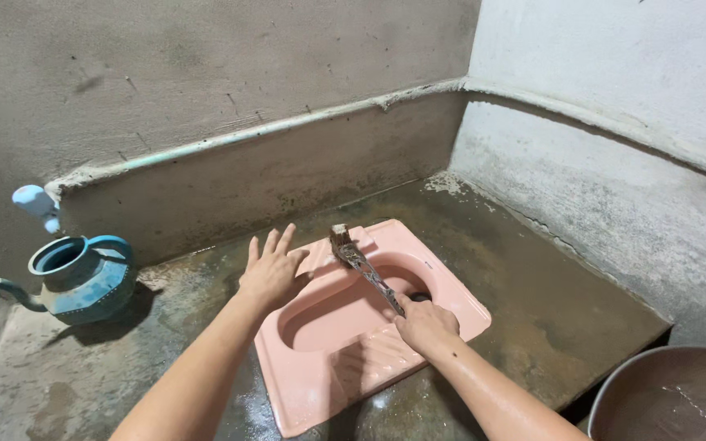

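Your right hand (425, 325) sits closest to the lens, fingers closed around the lower end of a long-handled brush (365, 268). That brush runs diagonally up and away from you, across the bowl of the pink squat pan (320, 392), with its worn bristle head raised over the far rim. Your left hand (271, 273) lies flat on the pan's left edge, fingers spread and open, gripping nothing, apparently bracing you.

Assessment: scrubbing of the pan is the step in hand. The near footrest looks wet and glistening; the drain hole (420, 297) shows just beside your right knuckles. Whether the bristles touch the ceramic at this instant cannot be told.

Surroundings noted: stained, damp concrete floor (549, 302); a blue spouted water jug (79, 278) standing well apart to the left against the low wall; a round basin (672, 392) holding water at lower right.

Recommendation: the next stroke calls for bringing the head down onto the surface with firm pressure, keeping your left palm planted, since the wet rim could let it slip.
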